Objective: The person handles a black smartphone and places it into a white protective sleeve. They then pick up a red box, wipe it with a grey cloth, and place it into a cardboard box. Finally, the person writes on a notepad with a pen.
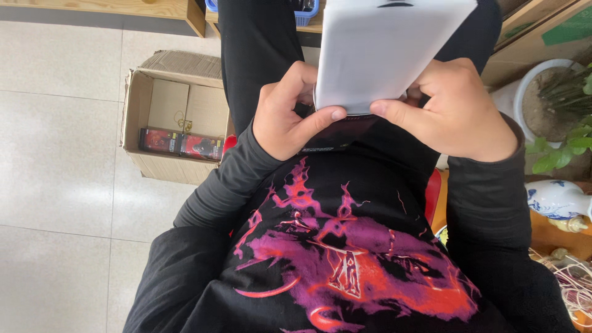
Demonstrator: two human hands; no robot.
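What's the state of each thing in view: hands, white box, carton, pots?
left hand: fingers closed on the white box's lower left edge.
right hand: fingers closed on its lower right edge.
white box: held up between both hands, tilted.
dark piece: sticks out under the white box.
cardboard carton: on the floor, flaps open, red packs lying inside.
white planter: upright, plant in it.
blue-and-white pot: resting on the wooden surface.

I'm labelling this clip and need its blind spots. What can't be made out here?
Head view only:
- white box: top cut off by the frame edge.
- dark item under it: mostly covered by the box and the left hand.
- right hand: fingertips hidden behind the box.
- cardboard carton: its red packs too small to identify.
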